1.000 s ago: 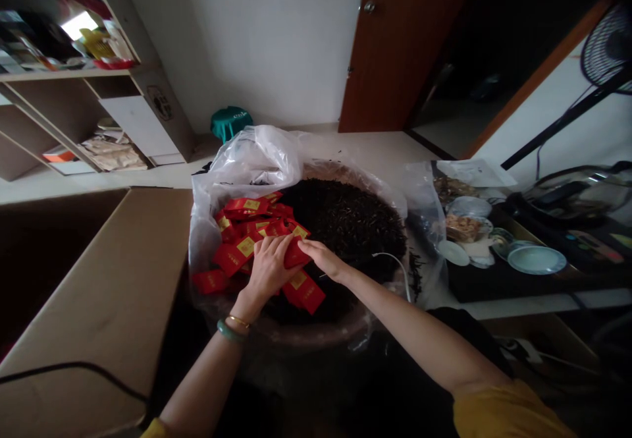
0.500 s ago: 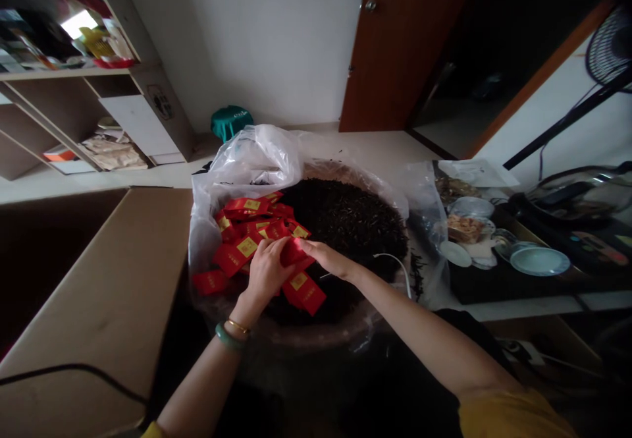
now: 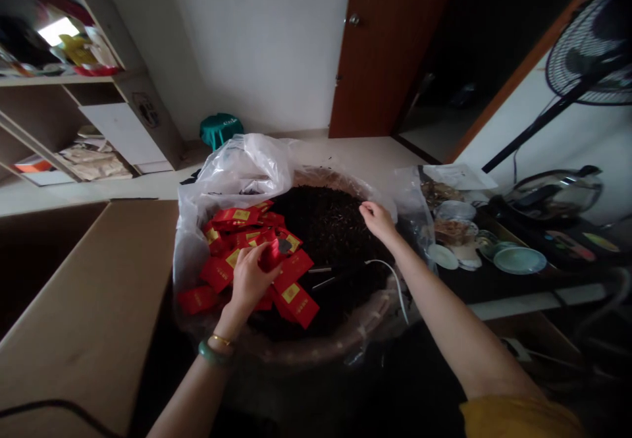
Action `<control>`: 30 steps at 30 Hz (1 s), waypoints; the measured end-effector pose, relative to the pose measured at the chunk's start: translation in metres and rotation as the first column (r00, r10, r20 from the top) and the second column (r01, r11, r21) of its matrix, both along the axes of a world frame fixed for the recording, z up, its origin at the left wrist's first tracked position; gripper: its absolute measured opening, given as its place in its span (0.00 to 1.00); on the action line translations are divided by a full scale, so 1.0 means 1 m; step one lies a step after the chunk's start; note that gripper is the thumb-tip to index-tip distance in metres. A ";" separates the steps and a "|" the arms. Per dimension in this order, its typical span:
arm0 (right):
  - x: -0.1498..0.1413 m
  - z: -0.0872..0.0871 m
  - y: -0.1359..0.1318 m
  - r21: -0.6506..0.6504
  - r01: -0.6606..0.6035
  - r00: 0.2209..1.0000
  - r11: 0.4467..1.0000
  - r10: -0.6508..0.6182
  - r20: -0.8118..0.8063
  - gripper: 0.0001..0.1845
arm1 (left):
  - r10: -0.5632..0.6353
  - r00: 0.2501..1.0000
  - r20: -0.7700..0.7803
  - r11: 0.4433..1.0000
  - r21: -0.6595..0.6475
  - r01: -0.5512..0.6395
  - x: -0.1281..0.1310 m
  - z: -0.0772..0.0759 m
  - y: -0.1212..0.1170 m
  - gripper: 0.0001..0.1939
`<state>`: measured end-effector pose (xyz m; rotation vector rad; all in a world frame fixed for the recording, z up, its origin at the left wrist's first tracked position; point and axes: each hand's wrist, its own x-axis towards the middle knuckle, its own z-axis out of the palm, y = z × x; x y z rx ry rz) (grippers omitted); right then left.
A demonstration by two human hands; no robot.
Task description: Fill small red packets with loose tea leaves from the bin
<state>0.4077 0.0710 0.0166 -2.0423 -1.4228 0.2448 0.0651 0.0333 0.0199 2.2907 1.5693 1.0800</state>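
My left hand (image 3: 251, 278) is closed around a small red packet (image 3: 269, 257) whose mouth gapes and shows a dark inside. Under and around it lies a heap of red packets with gold labels (image 3: 232, 217). They rest on dark, loose dried leaves (image 3: 330, 217) that look like tea, in a wide round basket (image 3: 340, 346) lined with clear plastic. Over the right side of the leaves is my right hand (image 3: 379, 219), its fingers pinched together; whatever they hold is too small to make out. Two thin metal prongs (image 3: 323, 283) and a white cable (image 3: 395, 280) lie nearer me.
An open cardboard box (image 3: 99, 280) stands at the left, shelves (image 3: 74, 82) behind it. To the right, a low table (image 3: 494, 293) carries bowls (image 3: 521, 258), a glass-lidded pan (image 3: 553, 191) and bags. A fan (image 3: 587, 56) and a brown door (image 3: 375, 62) are farther back.
My right hand has left the packet and moved right and away from me, over the leaves. My left hand still holds the packet, whose mouth now shows. The view has shifted slightly.
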 end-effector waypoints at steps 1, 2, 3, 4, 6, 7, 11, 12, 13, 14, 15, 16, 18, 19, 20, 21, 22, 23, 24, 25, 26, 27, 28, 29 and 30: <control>0.011 -0.005 -0.002 -0.001 0.030 0.999 1.000 -0.030 0.025 0.21 | 0.002 1.000 0.009 1.000 -0.005 -0.002 0.001 0.000 0.001 0.22; 0.019 -0.011 -0.004 -0.005 0.042 0.998 0.999 -0.042 0.041 0.21 | 0.001 1.000 0.014 1.000 -0.006 -0.001 0.002 0.000 0.002 0.22; 0.025 -0.017 -0.008 -0.012 0.044 0.998 0.999 -0.044 0.042 0.21 | -0.008 1.000 0.015 1.000 -0.004 0.008 0.005 0.001 0.003 0.21; 0.029 -0.024 -0.012 -0.018 0.034 0.999 0.999 -0.034 0.041 0.20 | -0.025 1.000 0.009 1.000 -0.001 0.025 0.010 0.002 0.004 0.21; 0.033 -0.035 -0.017 -0.025 -0.006 0.997 1.000 0.008 0.074 0.22 | -0.063 0.998 -0.011 0.998 0.008 0.063 0.023 0.008 0.006 0.20; 0.034 -0.040 -0.017 -0.027 -0.030 0.994 0.999 0.032 0.106 0.24 | -0.082 0.996 -0.024 0.997 0.005 0.083 0.032 0.012 0.007 0.21; 0.042 -0.042 0.000 -0.080 -0.092 0.976 0.992 0.106 0.191 0.33 | -0.113 0.991 -0.072 0.993 0.009 0.114 0.071 0.027 0.010 0.20; 0.045 -0.040 0.007 -0.116 -0.095 0.978 0.989 0.114 0.173 0.36 | -0.116 0.990 -0.084 0.993 0.006 0.117 0.081 0.029 0.012 0.20; 0.047 -0.036 0.014 -0.161 -0.084 0.983 0.983 0.109 0.151 0.38 | -0.116 0.989 -0.095 0.993 0.002 0.117 0.090 0.030 0.014 0.20; 0.050 -0.033 0.019 -0.209 -0.057 0.987 0.976 0.086 0.133 0.40 | -0.114 0.988 -0.106 0.993 -0.005 0.114 0.098 0.031 0.017 0.20; 0.051 -0.030 0.023 -0.250 -0.042 0.989 0.967 0.076 0.128 0.43 | -0.113 0.987 -0.117 0.994 -0.014 0.112 0.105 0.030 0.020 0.20; 0.052 -0.027 0.025 -0.275 -0.038 0.987 0.961 0.078 0.138 0.44 | -0.116 0.985 -0.129 0.993 -0.028 0.113 0.113 0.028 0.024 0.21; 0.050 -0.022 0.026 -0.300 -0.042 0.982 0.953 0.095 0.163 0.41 | -0.134 0.978 -0.158 0.990 -0.075 0.123 0.127 0.024 0.034 0.22; 0.049 -0.021 0.025 -0.305 -0.049 0.980 0.951 0.105 0.170 0.39 | -0.147 0.974 -0.174 0.986 -0.108 0.130 0.135 0.021 0.039 0.23; 0.048 -0.021 0.025 -0.306 -0.055 0.979 0.951 0.111 0.170 0.37 | -0.161 0.968 -0.191 0.980 -0.144 0.135 0.142 0.019 0.044 0.23; 0.046 -0.021 0.024 -0.308 -0.060 0.980 0.949 0.115 0.162 0.36 | -0.175 0.963 -0.207 0.974 -0.180 0.138 0.150 0.017 0.050 0.23; 0.046 -0.022 0.025 -0.317 -0.064 0.981 0.946 0.117 0.152 0.35 | -0.187 0.958 -0.220 0.968 -0.210 0.140 0.156 0.015 0.055 0.23; 0.046 -0.023 0.026 -0.330 -0.068 0.983 0.941 0.120 0.140 0.35 | -0.198 0.953 -0.228 0.962 -0.233 0.144 0.162 0.014 0.060 0.23; 0.046 -0.023 0.029 -0.352 -0.072 0.985 0.933 0.123 0.125 0.37 | -0.207 0.950 -0.232 0.958 -0.247 0.148 0.167 0.013 0.065 0.24; 0.047 -0.023 0.033 -0.379 -0.076 0.987 0.922 0.124 0.105 0.38 | -0.213 0.949 -0.232 0.956 -0.252 0.153 0.170 0.012 0.069 0.24; 0.048 -0.023 0.037 -0.410 -0.082 0.989 0.909 0.124 0.076 0.40 | -0.216 0.949 -0.229 0.955 -0.252 0.156 0.171 0.011 0.073 0.24; 0.048 -0.022 0.041 -0.438 -0.096 0.992 0.894 0.124 0.036 0.41 | -0.211 0.952 -0.224 0.957 -0.246 0.154 0.170 0.010 0.077 0.24; 0.048 -0.020 0.044 -0.462 -0.118 0.992 0.879 0.127 -0.012 0.42 | -0.202 0.955 -0.216 0.960 -0.237 0.149 0.168 0.010 0.080 0.25; 0.047 -0.018 0.047 -0.476 -0.148 0.989 0.867 0.134 -0.062 0.43 | -0.192 0.960 -0.206 0.963 -0.230 0.143 0.165 0.009 0.083 0.25; 0.045 -0.015 0.049 -0.476 -0.183 0.983 0.860 0.150 -0.108 0.44 | -0.178 0.965 -0.194 0.966 -0.222 0.133 0.161 0.009 0.085 0.25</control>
